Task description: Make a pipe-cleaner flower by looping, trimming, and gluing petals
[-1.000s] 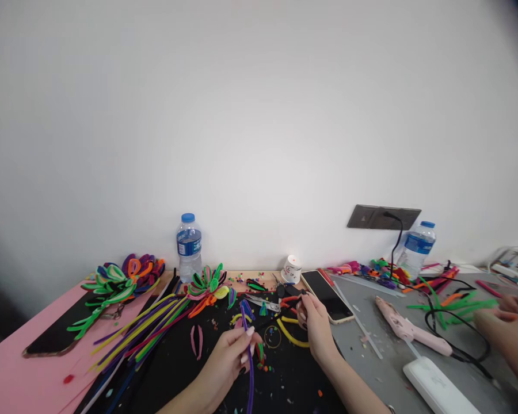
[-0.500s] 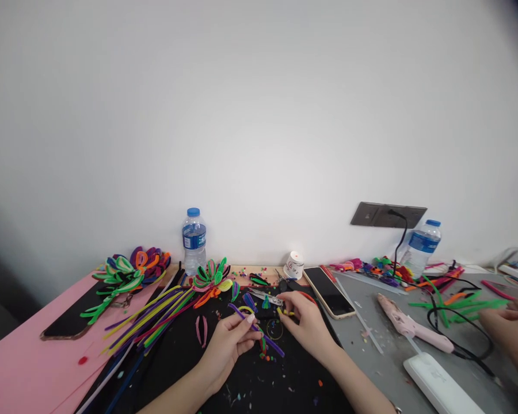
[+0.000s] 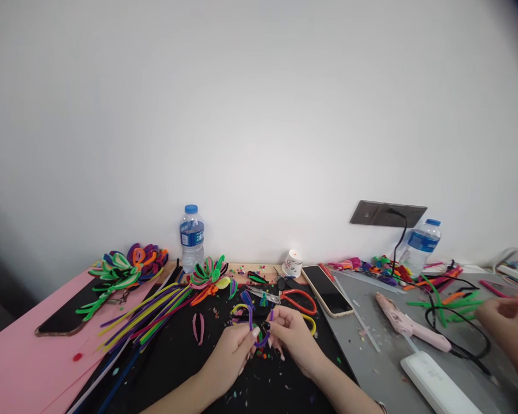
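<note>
- Where a second ago they worked apart, left hand (image 3: 233, 352) and right hand (image 3: 290, 338) now pinch one purple pipe cleaner (image 3: 254, 323), seemingly bending it into a loop above the near black mat (image 3: 176, 368).
- Red scissors (image 3: 291, 298) lie just beyond; pipe cleaner bundle (image 3: 147, 313) left.

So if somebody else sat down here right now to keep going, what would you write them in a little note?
Left hand: pinching one end of the purple pipe cleaner, low over the black mat.
Right hand: pinching the other end, so the stem curves into a loop between both hands.
Nearby: red-handled scissors just behind the hands, a yellow pipe cleaner beside the right hand, a bundle of straight pipe cleaners to the left, and finished looped flowers behind it.
Done: the purple stem is bent.
Left: the loop looks not yet closed.
A co-worker's hand is at far right.
</note>
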Tool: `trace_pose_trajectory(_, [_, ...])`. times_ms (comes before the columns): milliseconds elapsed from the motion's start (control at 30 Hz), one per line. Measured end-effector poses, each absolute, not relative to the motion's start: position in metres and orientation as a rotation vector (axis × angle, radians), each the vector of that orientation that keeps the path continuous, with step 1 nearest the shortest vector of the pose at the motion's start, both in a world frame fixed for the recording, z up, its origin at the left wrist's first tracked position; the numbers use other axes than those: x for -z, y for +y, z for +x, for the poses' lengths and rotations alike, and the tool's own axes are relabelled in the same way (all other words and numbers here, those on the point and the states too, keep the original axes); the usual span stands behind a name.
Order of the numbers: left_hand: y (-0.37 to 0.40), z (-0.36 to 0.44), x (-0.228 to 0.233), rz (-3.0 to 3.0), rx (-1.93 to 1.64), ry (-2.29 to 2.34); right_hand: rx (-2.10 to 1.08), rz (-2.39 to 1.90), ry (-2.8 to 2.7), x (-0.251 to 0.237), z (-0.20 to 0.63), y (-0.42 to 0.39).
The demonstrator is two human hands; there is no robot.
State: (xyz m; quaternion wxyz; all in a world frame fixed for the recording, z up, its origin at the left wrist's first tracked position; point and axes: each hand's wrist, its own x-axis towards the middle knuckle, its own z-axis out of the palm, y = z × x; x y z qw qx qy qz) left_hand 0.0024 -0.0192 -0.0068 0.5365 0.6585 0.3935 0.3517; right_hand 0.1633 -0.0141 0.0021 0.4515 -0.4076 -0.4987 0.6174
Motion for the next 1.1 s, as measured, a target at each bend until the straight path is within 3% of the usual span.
trace_pose_trajectory(200, [-0.025,-0.002,0.000,1.917,-0.702,0.853,-1.547,-1.086,-1.247,-0.001,0.160,-0.015])
trace_pose_trajectory(733, [-0.025,-0.004,-0.006,2.072,-0.571,0.829,-1.598,-1.104,-1.324,-0.006,0.161,-0.018])
trace_pose_trajectory(1100, [-0.022,0.000,-0.002,1.576,-0.926,0.922,-1.687,-1.016,-0.940,-0.012,0.162,-0.019])
